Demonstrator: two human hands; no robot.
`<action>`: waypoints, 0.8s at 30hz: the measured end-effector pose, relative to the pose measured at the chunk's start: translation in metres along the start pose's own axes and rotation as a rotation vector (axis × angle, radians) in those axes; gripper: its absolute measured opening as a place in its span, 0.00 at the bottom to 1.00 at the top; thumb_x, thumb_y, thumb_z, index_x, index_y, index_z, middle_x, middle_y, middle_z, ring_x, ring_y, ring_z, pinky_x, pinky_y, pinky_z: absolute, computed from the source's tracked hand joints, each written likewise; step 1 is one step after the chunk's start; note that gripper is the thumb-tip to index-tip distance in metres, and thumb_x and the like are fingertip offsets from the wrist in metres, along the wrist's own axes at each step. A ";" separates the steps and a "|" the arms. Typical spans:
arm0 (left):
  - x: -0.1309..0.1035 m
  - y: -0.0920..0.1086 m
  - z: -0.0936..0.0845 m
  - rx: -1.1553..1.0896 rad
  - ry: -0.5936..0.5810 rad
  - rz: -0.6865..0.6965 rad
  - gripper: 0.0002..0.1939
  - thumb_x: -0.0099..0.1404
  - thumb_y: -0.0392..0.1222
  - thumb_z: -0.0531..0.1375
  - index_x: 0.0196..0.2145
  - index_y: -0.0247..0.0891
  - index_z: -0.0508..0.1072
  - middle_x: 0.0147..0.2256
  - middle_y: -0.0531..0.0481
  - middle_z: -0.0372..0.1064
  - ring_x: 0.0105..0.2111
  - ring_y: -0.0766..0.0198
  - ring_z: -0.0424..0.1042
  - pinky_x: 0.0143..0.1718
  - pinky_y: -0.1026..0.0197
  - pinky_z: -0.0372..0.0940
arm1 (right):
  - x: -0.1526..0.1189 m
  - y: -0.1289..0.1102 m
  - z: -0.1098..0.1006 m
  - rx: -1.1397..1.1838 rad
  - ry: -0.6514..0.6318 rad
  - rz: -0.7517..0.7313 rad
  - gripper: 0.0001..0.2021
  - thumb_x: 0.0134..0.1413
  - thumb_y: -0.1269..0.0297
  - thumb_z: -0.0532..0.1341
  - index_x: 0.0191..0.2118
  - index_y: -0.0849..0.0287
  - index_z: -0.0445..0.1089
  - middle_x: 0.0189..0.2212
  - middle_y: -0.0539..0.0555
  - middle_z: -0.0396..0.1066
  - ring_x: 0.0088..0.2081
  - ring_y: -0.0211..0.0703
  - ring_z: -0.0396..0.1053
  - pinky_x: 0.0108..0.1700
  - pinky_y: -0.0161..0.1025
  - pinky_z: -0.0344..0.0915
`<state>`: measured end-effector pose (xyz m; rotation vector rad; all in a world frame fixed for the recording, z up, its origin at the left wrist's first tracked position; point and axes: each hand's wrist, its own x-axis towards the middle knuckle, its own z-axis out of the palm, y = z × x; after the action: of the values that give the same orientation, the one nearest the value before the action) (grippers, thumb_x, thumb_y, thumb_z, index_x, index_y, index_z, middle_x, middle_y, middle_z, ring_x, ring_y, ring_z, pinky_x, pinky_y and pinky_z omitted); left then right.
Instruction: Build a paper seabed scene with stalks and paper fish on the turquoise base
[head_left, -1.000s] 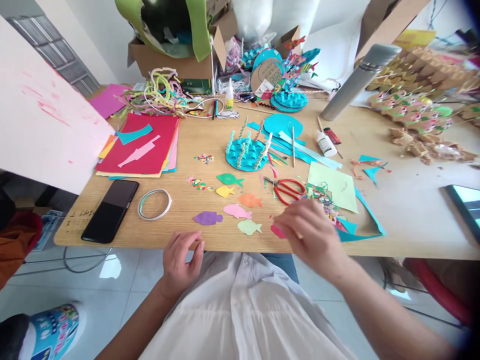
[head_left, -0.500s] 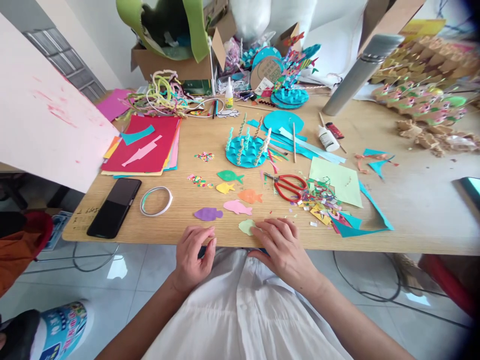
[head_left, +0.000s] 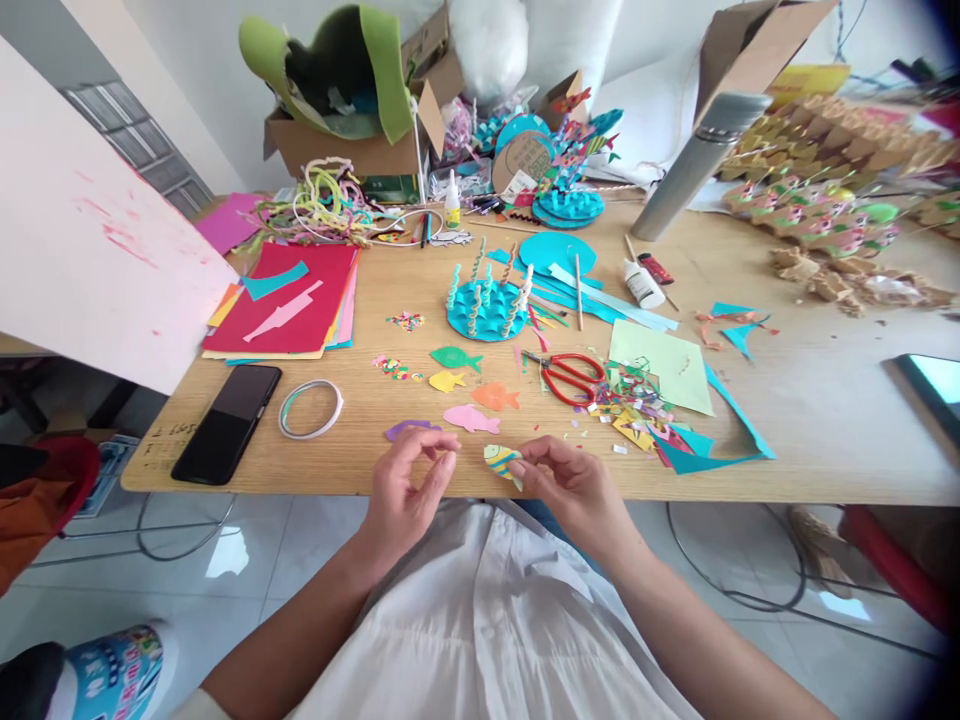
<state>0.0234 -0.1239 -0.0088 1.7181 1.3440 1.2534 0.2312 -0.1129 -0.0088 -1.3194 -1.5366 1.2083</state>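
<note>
A pale green paper fish point(head_left: 498, 458) with yellow and blue stripes is pinched between the thumb and fingers of my right hand point(head_left: 574, 485), just over the table's front edge. To its left, my left hand point(head_left: 412, 490) is loosely curled, thumb and forefinger slightly apart, with nothing visible in it. It partly covers a purple paper fish point(head_left: 405, 428). Beyond my hands lie a pink paper fish point(head_left: 470, 418), an orange one point(head_left: 496, 396), a yellow one point(head_left: 447, 381) and a green one point(head_left: 456, 358), all flat on the wood.
Red-handled scissors point(head_left: 574, 378) lie right of the fish, beside paper scraps point(head_left: 637, 400). A blue base with twisted posts point(head_left: 487, 308) stands behind. On the left are a tape roll point(head_left: 311, 409), a phone point(head_left: 227, 424) and coloured paper point(head_left: 300, 290). A grey flask point(head_left: 697, 165) stands back right.
My right hand has lifted the pale green fish and turned its striped side into view. My left hand has moved right, toward it, and now partly covers the purple fish.
</note>
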 end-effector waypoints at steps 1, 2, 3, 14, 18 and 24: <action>0.005 0.005 0.002 -0.061 -0.037 -0.052 0.08 0.67 0.41 0.56 0.39 0.38 0.73 0.37 0.45 0.74 0.40 0.60 0.72 0.42 0.58 0.68 | 0.003 -0.003 0.001 0.072 -0.040 0.047 0.15 0.53 0.49 0.64 0.31 0.57 0.71 0.24 0.51 0.71 0.27 0.40 0.66 0.28 0.37 0.61; 0.011 0.009 0.005 -0.121 -0.078 -0.096 0.08 0.67 0.42 0.57 0.39 0.37 0.73 0.38 0.45 0.74 0.40 0.60 0.73 0.41 0.59 0.68 | 0.006 -0.005 0.002 0.135 -0.077 0.078 0.16 0.52 0.48 0.64 0.32 0.57 0.71 0.25 0.51 0.71 0.26 0.39 0.65 0.27 0.36 0.60; 0.015 0.012 0.007 -0.177 -0.117 -0.130 0.08 0.66 0.43 0.57 0.38 0.37 0.73 0.38 0.45 0.74 0.39 0.61 0.73 0.40 0.60 0.67 | 0.008 -0.007 0.002 0.183 -0.106 0.097 0.16 0.51 0.47 0.64 0.33 0.58 0.71 0.25 0.51 0.72 0.26 0.38 0.65 0.27 0.35 0.59; 0.032 0.013 0.023 -0.345 -0.167 -0.261 0.12 0.62 0.48 0.62 0.28 0.36 0.72 0.31 0.48 0.73 0.33 0.63 0.71 0.36 0.63 0.65 | 0.021 -0.015 0.001 0.191 -0.129 0.049 0.16 0.52 0.49 0.64 0.36 0.57 0.72 0.30 0.53 0.74 0.32 0.42 0.69 0.35 0.38 0.65; 0.035 0.011 0.024 -0.350 -0.150 -0.264 0.11 0.62 0.48 0.63 0.33 0.36 0.74 0.33 0.48 0.74 0.36 0.62 0.73 0.39 0.62 0.67 | 0.030 -0.014 0.000 0.113 -0.053 -0.006 0.13 0.51 0.51 0.65 0.32 0.57 0.72 0.26 0.51 0.71 0.30 0.40 0.66 0.34 0.37 0.63; 0.049 0.006 0.029 -0.353 -0.147 -0.282 0.11 0.60 0.46 0.64 0.33 0.35 0.73 0.30 0.49 0.73 0.31 0.65 0.72 0.35 0.63 0.67 | 0.046 -0.019 -0.003 0.014 -0.031 -0.089 0.11 0.52 0.54 0.64 0.30 0.57 0.71 0.25 0.50 0.70 0.29 0.39 0.65 0.33 0.38 0.63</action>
<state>0.0541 -0.0768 0.0008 1.2998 1.1520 1.1030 0.2212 -0.0669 0.0092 -1.2154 -1.5890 1.1869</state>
